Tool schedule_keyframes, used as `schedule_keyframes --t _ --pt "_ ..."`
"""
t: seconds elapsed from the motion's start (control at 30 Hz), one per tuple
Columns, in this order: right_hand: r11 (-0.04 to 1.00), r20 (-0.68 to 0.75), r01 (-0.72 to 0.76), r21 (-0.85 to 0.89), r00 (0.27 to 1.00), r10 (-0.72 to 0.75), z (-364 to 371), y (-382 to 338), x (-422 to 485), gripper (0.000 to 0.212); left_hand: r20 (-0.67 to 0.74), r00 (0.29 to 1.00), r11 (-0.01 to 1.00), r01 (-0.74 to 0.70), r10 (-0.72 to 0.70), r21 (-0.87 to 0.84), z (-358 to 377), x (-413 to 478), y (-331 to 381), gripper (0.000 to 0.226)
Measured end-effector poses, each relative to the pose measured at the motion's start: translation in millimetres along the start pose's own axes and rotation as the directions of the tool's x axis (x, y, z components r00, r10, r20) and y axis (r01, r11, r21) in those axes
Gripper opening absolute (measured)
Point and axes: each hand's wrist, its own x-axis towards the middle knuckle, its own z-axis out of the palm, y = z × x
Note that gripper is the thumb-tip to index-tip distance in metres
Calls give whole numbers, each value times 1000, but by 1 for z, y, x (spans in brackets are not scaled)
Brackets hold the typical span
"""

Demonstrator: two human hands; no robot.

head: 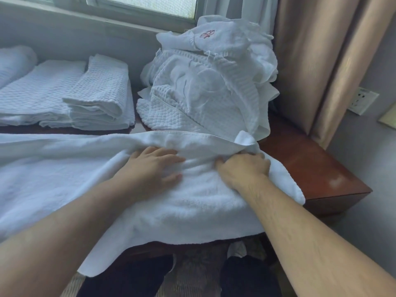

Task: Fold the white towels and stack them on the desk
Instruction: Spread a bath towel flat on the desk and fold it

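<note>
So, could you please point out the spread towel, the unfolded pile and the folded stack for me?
spread towel [64, 174]: head view, flat stretch left of the hands.
unfolded pile [205, 82]: head view, middle of the heap by the curtain.
folded stack [100, 91]: head view, top towel's waffle surface.

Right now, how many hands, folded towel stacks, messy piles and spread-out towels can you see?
Hands: 2, the left hand flat on the spread towel and the right hand gripping its edge
Folded towel stacks: 2, the tall stack and the flat stack
Messy piles: 1, the unfolded pile
Spread towels: 1
Total: 6
</note>
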Motion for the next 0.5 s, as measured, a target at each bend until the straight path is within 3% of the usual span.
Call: schedule_keyframes --t 0.1,0.2,0.23,0.3,0.37,0.43,0.47,0.5 --pt "999 -66 -7 -36 998 5 -9 0 1 61 80 997 1000 17 -19 25 -1 2 0 78" --pt "988 -110 52 143 993 -36 -9 -2 5 43 149 989 999 4 -10 38 -3 2 -1 89" --pt "968 -158 113 223 984 -79 -5 -3 7 43 168 986 1000 5 -9 29 -4 1 -1 92" --pt "944 -163 144 297 982 -99 6 -4 11 63 188 982 1000 15 -13 -5 -9 0 0 98" --pt "955 56 -55 292 998 40 14 -2 22 74 199 980 999 27 -19 -35 -12 -2 2 103" --pt "924 224 -290 251 946 236 14 3 33 75 206 978 997 46 -32 -61 -13 -2 2 109" --pt "913 215 -320 253 939 269 13 3 38 73 212 976 996 56 -39 -74 -14 -1 2 111" --pt "918 117 -270 292 962 246 14 4 41 69 220 974 994 66 -45 -87 -14 0 2 112"
